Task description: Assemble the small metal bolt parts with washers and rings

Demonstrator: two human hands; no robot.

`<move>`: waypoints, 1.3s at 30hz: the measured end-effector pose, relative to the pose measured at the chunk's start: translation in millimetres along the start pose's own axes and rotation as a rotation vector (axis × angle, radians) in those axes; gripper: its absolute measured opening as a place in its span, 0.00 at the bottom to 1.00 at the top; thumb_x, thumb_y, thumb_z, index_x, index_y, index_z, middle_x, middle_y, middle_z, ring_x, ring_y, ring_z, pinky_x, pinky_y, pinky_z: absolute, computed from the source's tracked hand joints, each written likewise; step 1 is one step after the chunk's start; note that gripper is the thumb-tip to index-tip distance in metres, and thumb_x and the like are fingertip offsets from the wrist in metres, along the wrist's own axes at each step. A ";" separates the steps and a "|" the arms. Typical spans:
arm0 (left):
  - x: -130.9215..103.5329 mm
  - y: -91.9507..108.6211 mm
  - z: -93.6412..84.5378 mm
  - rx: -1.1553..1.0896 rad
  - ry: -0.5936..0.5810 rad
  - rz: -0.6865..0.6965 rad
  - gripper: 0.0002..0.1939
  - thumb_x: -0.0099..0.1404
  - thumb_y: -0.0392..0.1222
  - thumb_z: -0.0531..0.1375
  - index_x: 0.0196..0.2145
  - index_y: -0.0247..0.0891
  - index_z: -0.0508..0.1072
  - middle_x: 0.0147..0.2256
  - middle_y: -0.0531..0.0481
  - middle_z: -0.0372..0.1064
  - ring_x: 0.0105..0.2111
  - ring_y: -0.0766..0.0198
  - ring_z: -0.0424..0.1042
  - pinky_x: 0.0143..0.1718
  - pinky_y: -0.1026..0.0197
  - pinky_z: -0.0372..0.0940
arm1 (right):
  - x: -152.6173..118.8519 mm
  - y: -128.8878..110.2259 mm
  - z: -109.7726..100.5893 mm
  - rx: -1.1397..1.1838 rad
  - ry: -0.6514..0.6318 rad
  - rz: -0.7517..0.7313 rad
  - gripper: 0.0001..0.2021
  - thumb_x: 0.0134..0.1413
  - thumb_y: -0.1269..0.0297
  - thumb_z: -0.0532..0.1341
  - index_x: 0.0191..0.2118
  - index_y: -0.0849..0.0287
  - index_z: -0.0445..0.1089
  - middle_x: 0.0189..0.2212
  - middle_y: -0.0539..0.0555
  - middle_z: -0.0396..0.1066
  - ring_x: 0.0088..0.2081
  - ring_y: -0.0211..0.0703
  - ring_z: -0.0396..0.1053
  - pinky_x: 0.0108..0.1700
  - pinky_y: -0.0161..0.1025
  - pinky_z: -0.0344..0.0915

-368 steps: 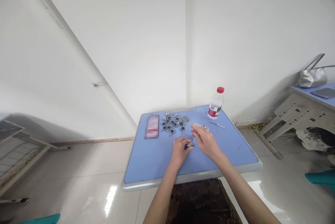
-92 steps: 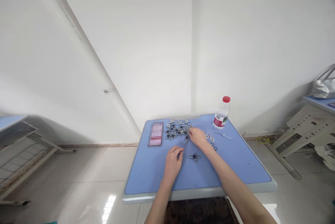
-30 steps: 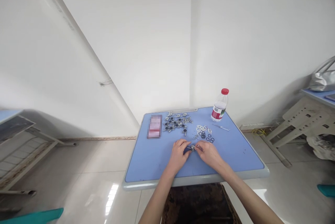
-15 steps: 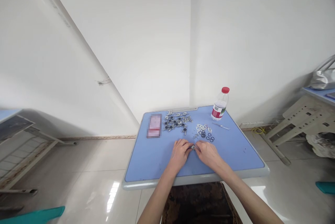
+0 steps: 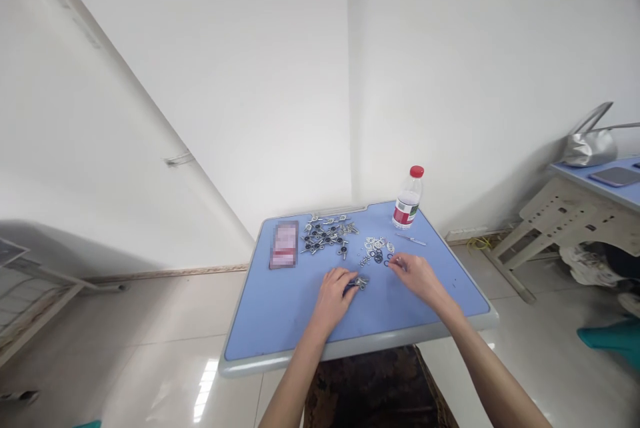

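Note:
My left hand (image 5: 334,296) rests low on the blue table (image 5: 280,308), its fingers closed on a small metal part (image 5: 361,282). To the right, my right hand (image 5: 414,275) has its fingertips pinched together at the black rings (image 5: 379,256); what they hold, if anything, is too small to make out. White flat rings (image 5: 376,243) lie just behind the black ones, with tiny metal pieces (image 5: 365,260) at their left. Several metal parts with black round centres (image 5: 325,239) are spread behind my left hand.
A bottle with a red cap (image 5: 407,200) stands at the back right, tweezers (image 5: 411,239) in front of it. A phone (image 5: 285,245) lies at the back left. Another desk (image 5: 565,208) at the right bears a silver bag (image 5: 590,148).
My right hand has left the metal part and moved right to the black rings. My left hand still holds the part. The camera view has shifted slightly right.

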State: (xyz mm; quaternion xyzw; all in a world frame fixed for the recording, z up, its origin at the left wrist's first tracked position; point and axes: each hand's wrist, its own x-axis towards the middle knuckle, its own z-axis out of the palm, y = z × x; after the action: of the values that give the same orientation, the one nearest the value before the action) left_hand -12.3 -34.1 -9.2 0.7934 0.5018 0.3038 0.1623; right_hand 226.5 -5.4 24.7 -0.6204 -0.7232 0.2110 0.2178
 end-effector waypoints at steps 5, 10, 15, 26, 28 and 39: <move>0.2 0.5 -5.5 -0.014 0.040 -0.043 0.12 0.65 0.40 0.59 0.46 0.43 0.74 0.42 0.47 0.72 0.45 0.55 0.70 0.48 0.49 0.63 | 19.8 20.7 -1.0 -0.069 0.063 0.058 0.10 0.57 0.68 0.55 0.36 0.58 0.74 0.35 0.55 0.75 0.36 0.46 0.71 0.34 0.36 0.58; -0.4 -3.7 -8.2 -0.029 0.118 -0.079 0.11 0.65 0.39 0.58 0.45 0.42 0.75 0.41 0.46 0.72 0.43 0.56 0.71 0.46 0.50 0.65 | 28.6 15.3 4.9 -0.076 0.036 0.032 0.09 0.56 0.69 0.56 0.37 0.57 0.74 0.37 0.53 0.74 0.36 0.43 0.70 0.34 0.34 0.57; -0.2 -8.7 -5.9 -0.030 0.135 -0.077 0.10 0.65 0.37 0.58 0.44 0.40 0.75 0.40 0.46 0.73 0.42 0.56 0.72 0.45 0.51 0.66 | 30.5 16.4 2.7 -0.087 -0.007 0.040 0.08 0.56 0.69 0.58 0.38 0.57 0.74 0.37 0.54 0.75 0.38 0.44 0.71 0.35 0.34 0.57; 1.2 -10.6 -5.5 -0.040 0.129 -0.080 0.11 0.66 0.35 0.56 0.44 0.40 0.74 0.39 0.47 0.72 0.41 0.57 0.72 0.46 0.50 0.67 | 23.7 30.8 3.7 -0.072 -0.067 0.078 0.05 0.56 0.70 0.58 0.35 0.58 0.72 0.33 0.54 0.75 0.37 0.45 0.71 0.33 0.34 0.53; 0.7 -10.7 -5.5 -0.035 0.131 -0.087 0.11 0.66 0.35 0.56 0.44 0.40 0.74 0.40 0.47 0.72 0.42 0.56 0.71 0.46 0.50 0.67 | 25.2 30.8 5.4 -0.061 -0.062 0.083 0.05 0.55 0.72 0.57 0.33 0.59 0.71 0.33 0.55 0.74 0.36 0.45 0.70 0.32 0.34 0.52; -0.4 -11.7 -5.4 -0.030 0.172 -0.060 0.11 0.65 0.34 0.57 0.43 0.41 0.75 0.38 0.48 0.72 0.40 0.58 0.72 0.44 0.52 0.68 | 30.8 30.2 2.4 0.169 0.035 0.138 0.06 0.54 0.69 0.55 0.29 0.61 0.67 0.28 0.55 0.70 0.31 0.43 0.64 0.33 0.36 0.52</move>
State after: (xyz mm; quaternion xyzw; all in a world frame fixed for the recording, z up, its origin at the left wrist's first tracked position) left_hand -24.1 -29.5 -11.9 0.7464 0.5330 0.3732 0.1395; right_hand 245.3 29.2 7.0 -0.6518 -0.6544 0.2752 0.2669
